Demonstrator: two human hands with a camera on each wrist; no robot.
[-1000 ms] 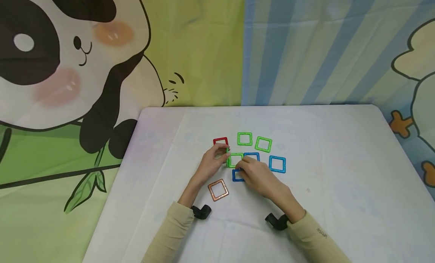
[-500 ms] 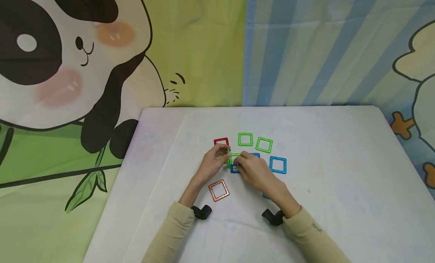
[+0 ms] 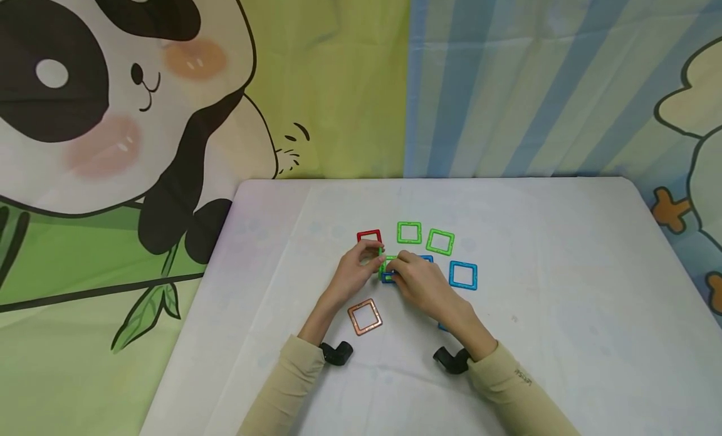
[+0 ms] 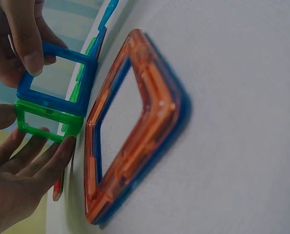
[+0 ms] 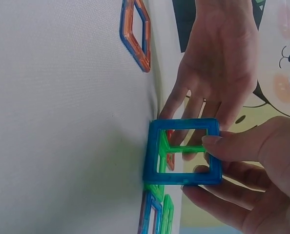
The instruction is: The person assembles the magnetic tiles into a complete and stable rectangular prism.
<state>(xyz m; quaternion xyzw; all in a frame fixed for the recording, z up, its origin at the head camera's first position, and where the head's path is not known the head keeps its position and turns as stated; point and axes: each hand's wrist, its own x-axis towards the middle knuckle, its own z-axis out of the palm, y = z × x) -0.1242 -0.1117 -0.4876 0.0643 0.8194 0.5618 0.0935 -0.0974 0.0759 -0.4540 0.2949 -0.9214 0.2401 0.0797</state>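
Note:
My left hand holds an upright green square frame tile between thumb and fingers. That tile stands at the edge of a flat green tile on the table. My right hand pinches the edge of a blue square frame tile, thumb on one face and fingers behind. Standing upright, the blue tile meets the green tile's edge at a corner in the left wrist view. In the head view the hands cover much of these tiles.
A copper-orange tile lies nearer the body. Beyond the hands are a red tile and two green tiles. A blue tile lies right; others show partly behind the right hand and forearm.
My right hand has brought the blue tile away from my body, up against the green tiles. A blue tile piece now shows beside my right forearm. The left hand stays in place.

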